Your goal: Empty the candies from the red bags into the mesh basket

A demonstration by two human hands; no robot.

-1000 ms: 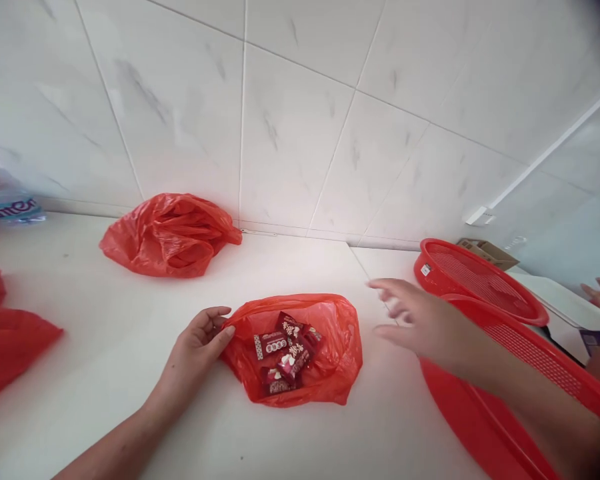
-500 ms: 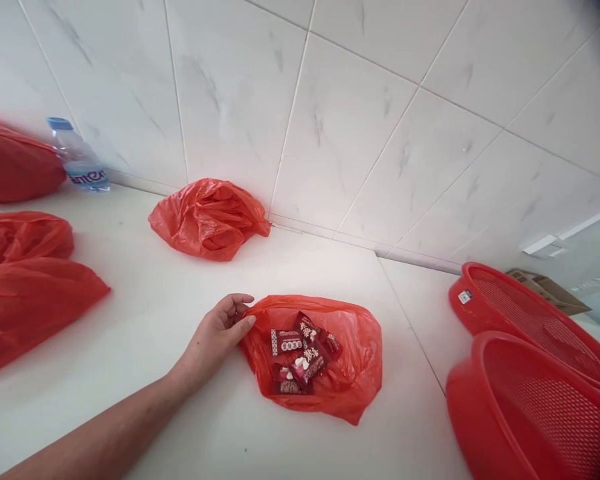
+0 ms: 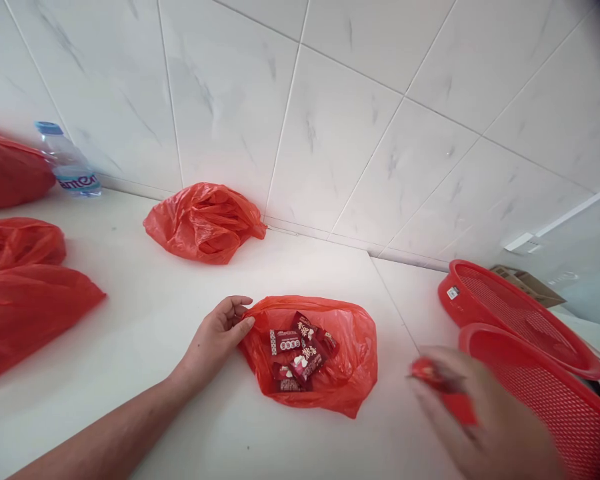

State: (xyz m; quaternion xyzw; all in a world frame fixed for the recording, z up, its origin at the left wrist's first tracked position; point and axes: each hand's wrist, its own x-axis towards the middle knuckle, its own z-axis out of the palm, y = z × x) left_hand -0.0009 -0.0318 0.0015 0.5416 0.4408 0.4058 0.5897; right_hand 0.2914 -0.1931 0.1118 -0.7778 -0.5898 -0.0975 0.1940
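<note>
My left hand pinches the left rim of an open red plastic bag between thumb and fingers. Several small snack packets in dark red wrappers with pale print lie inside that bag. To the right, blurred by motion, my right hand is closed on a small red-wrapped packet. A gap of white table separates this hand from the bag. Print on the held packet is too smeared to read.
Two red plastic baskets with mesh bottoms stand tilted on the right. A crumpled red bag sits by the tiled wall. At left are more red bags and a water bottle. A cardboard box lies behind the baskets.
My right hand has come into view at the lower right with the red packet. The nearer basket has shifted and tilts differently. My left hand keeps its hold on the bag.
</note>
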